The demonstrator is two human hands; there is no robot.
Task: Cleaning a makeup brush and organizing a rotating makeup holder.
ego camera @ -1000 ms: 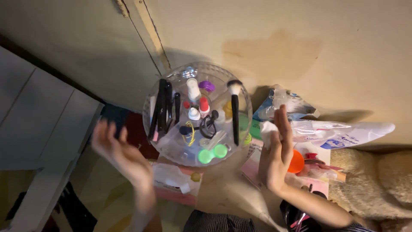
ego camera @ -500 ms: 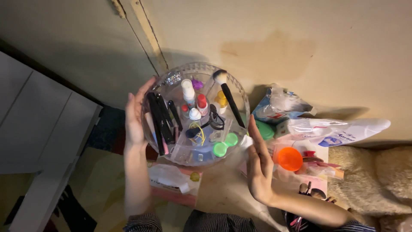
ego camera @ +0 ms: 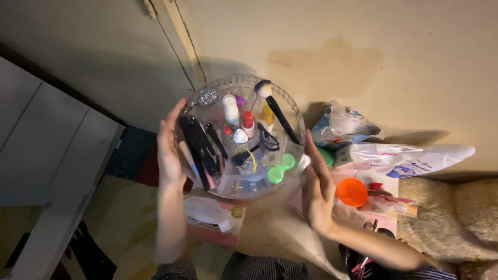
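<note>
A round clear plastic organiser stands in the middle, full of small cosmetics. Inside are a black-handled makeup brush, several black pencils, small white bottles with red caps and a green lens case. My left hand is flat against the organiser's left wall. My right hand presses its right side, fingers straight. Both hands clasp the organiser between them.
A pink and white tissue box lies below the organiser. To the right are crumpled plastic bags, an orange round lid and a beige fluffy rug. A white cabinet stands at the left, a beige wall behind.
One second ago both hands were apart from the organiser. They closed in on its two sides, and the organiser has turned, so the brush now leans toward the upper left.
</note>
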